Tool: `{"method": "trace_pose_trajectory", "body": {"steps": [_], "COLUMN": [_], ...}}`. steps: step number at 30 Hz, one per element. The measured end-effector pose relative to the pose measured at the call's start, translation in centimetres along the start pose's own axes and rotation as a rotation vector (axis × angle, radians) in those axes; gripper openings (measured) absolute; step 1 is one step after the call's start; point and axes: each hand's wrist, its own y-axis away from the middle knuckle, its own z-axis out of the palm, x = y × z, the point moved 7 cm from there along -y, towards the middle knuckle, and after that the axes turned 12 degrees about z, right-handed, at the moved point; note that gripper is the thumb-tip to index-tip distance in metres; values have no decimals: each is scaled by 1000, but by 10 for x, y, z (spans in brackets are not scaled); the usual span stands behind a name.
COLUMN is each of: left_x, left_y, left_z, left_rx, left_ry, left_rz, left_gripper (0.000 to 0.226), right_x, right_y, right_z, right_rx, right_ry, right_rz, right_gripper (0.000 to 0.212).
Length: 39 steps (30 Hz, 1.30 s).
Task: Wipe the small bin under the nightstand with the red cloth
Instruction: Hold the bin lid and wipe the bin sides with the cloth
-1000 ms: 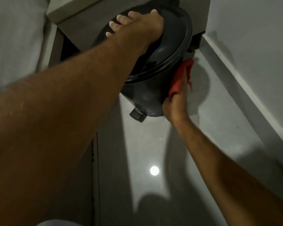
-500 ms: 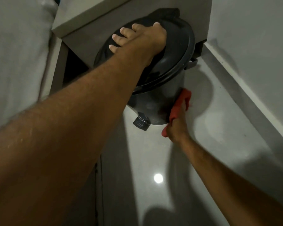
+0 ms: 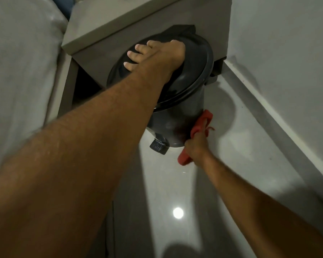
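Note:
A small dark grey pedal bin (image 3: 172, 125) stands on the floor in front of the nightstand (image 3: 108, 34), its round lid closed. My left hand (image 3: 157, 54) lies flat on the lid with fingers spread, pressing on it. My right hand (image 3: 196, 146) is shut on the red cloth (image 3: 201, 123) and holds it against the bin's lower right side, near the base. One end of the cloth hangs below my fist. The bin's foot pedal (image 3: 158, 146) sticks out at the front.
A bed with a pale sheet (image 3: 21, 71) runs along the left. A white wall and skirting (image 3: 280, 101) close the right side. Glossy grey floor tiles (image 3: 175, 192) reflect a ceiling light in front of the bin.
My right hand has slid the red cloth down the bin's right side, from just under the lid rim to near the base. My left hand has stayed on the lid.

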Motion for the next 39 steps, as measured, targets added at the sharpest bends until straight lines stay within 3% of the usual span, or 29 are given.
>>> {"method": "trace_pose_trajectory", "body": {"steps": [3,6,8,11,13,14,16,18,20,23,28,31,33,37,39], "left_x": [0,-1,-2,-2,-1,-4,-14,-20,-25,-30,-20,-24,-28,-23,-19], "left_y": [-1,-1,-2,0,-7,-11,-17,-14,-10,-15,-14,-8,-4,1,1], "left_z": [-1,1,1,1,1,0,-2,-11,-13,-8,1,2,1,4,5], "left_rx": [45,46,46,33,42,43,34,6,2,6,34,38,38,49,54], "left_ry": [-5,-9,-14,-23,24,46,45,-144,-302,-251,-216,-156,-131,-95,-80], "left_rz": [0,-29,-47,-58,-36,-25,55,241,434,557,382,241,175,56,-13], "left_gripper": [71,70,70,70,71,75,91,100,89,73,75,75,74,75,75], "right_x": [-63,-81,-53,-8,3,0,-23,-56,-75,-74,-37,-5,-5,-53,-74], "right_y": [28,75,83,47,32,29,32,35,44,72,78,31,5,13,52], "right_z": [-9,17,39,25,21,20,6,-7,-11,3,44,28,9,-16,-11], "right_rx": [119,76,10,81,-62,-118,-75,-45,-10,-24,-42,10,-33,23,18], "right_ry": [-13,-5,105,-17,-79,-57,-49,-133,-237,-378,-252,-90,-172,-188,-119], "right_rz": [-226,-338,-297,-28,175,180,101,-40,-134,-217,-170,52,131,5,-174], "right_gripper": [88,100,110,99,112,118,111,108,108,104,98,80,75,83,81]}}
